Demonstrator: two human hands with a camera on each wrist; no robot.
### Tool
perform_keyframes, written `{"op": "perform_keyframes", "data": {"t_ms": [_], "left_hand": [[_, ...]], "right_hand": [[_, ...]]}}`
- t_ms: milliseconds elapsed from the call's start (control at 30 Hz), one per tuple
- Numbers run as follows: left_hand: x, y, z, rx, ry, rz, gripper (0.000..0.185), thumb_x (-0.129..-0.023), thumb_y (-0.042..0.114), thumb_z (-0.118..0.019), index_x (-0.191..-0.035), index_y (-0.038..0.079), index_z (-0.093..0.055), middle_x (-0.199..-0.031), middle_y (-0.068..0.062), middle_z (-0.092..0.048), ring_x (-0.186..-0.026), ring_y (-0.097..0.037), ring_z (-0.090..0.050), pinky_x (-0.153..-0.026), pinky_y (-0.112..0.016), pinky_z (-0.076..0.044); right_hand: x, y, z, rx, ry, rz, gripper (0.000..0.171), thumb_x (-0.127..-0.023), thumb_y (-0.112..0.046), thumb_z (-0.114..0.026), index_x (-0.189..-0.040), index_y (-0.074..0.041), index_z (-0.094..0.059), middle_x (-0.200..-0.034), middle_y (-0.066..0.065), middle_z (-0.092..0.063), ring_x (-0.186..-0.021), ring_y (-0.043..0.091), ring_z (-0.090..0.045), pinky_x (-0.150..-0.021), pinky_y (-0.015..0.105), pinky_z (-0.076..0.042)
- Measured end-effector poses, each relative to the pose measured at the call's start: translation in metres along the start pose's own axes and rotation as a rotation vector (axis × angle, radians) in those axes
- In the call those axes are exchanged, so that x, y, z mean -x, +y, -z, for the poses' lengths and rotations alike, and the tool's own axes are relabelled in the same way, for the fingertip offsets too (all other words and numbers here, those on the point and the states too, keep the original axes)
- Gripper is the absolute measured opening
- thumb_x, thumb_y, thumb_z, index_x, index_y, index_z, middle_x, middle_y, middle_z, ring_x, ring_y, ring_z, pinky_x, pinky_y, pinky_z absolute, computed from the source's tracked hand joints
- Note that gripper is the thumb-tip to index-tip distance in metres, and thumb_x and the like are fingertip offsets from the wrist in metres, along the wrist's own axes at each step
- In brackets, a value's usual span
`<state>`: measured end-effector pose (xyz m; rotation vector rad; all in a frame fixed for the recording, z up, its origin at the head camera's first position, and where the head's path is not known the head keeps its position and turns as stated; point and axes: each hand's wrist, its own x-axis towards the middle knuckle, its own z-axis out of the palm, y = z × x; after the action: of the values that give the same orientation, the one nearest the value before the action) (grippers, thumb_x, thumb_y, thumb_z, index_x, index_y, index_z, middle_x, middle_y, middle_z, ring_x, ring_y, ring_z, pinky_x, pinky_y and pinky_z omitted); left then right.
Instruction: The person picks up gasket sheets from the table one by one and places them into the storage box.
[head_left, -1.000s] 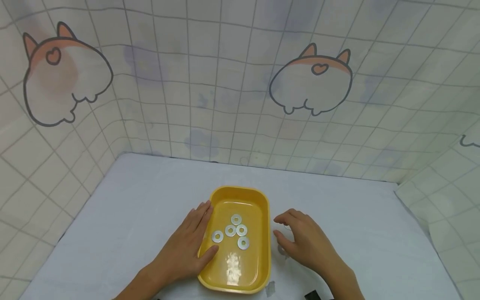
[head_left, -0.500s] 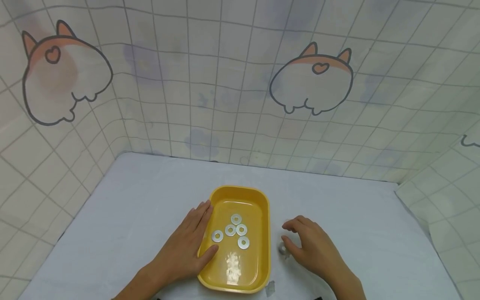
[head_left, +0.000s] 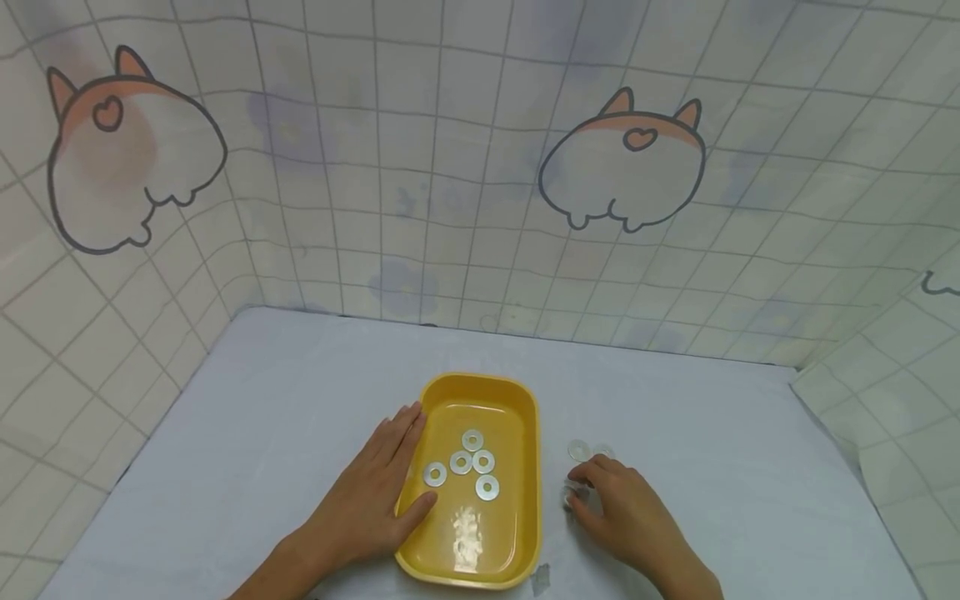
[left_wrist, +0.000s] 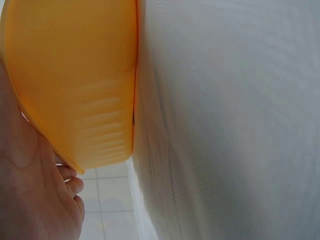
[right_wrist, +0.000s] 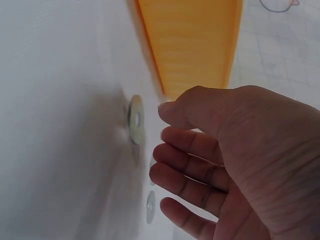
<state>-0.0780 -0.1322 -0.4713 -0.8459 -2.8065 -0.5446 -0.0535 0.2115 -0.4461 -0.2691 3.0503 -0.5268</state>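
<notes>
Five washers [head_left: 483, 470] lie in the yellow tray [head_left: 517, 517] between the hands, but I am watching the loose washer [right_wrist: 133, 132] outside it, on the white tabletop [head_left: 712, 433]. From my remote seat, the next move turns on where that one lies from the right hand [head_left: 628, 510]: just off its thumb and fingertips, toward the tray, so the right hand is nearer and the left is across the tray. Being round, it offers me no long axis; the tray's runs away from the person. I read the right fingers as loosely bent, thumb slightly apart from forefinger, with hold of nothing. Two more washers [head_left: 579, 458] lie just beyond those fingers. The left hand [head_left: 367, 500] lays straight fingers along the tray's rim, thumb over the inside, steadying rather than gripping, I judge. My right wrist view shows the gap at the fingertips that the head view hides, though I cannot tell whether that washer is single or stacked. The left wrist view adds the palm and the tray's outer wall.
</notes>
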Motion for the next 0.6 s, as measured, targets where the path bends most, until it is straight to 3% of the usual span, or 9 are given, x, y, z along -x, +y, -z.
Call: {"op": "perform_keyframes", "data": {"t_ms": [300,600], "left_hand": [[0.002,-0.0005,0.0017,-0.006,-0.007,0.005,0.095,-0.098,0.05,-0.066,-0.166,-0.001,-0.025,-0.177,-0.014,-0.024,-0.164,-0.032,-0.028,-0.135,-0.021,0.01],[-0.0002,0.0002,0.0006,0.006,0.008,-0.008,0.094,-0.098,0.048,-0.067,-0.165,-0.003,-0.026,-0.176,-0.017,-0.026,-0.163,-0.035,-0.029,-0.135,-0.02,0.011]], "right_hand": [[0.0035,0.0018,-0.0059,0.041,0.034,0.041,0.022,-0.084,-0.023,-0.088,-0.103,-0.021,-0.077,-0.098,-0.01,-0.071,-0.089,0.007,-0.064,-0.088,0.038,-0.061],[0.0041,0.0038,-0.0009,0.063,-0.001,0.025,0.025,-0.081,-0.023,-0.09,-0.102,-0.02,-0.077,-0.098,-0.01,-0.071,-0.088,0.007,-0.062,-0.086,0.037,-0.06]]}}
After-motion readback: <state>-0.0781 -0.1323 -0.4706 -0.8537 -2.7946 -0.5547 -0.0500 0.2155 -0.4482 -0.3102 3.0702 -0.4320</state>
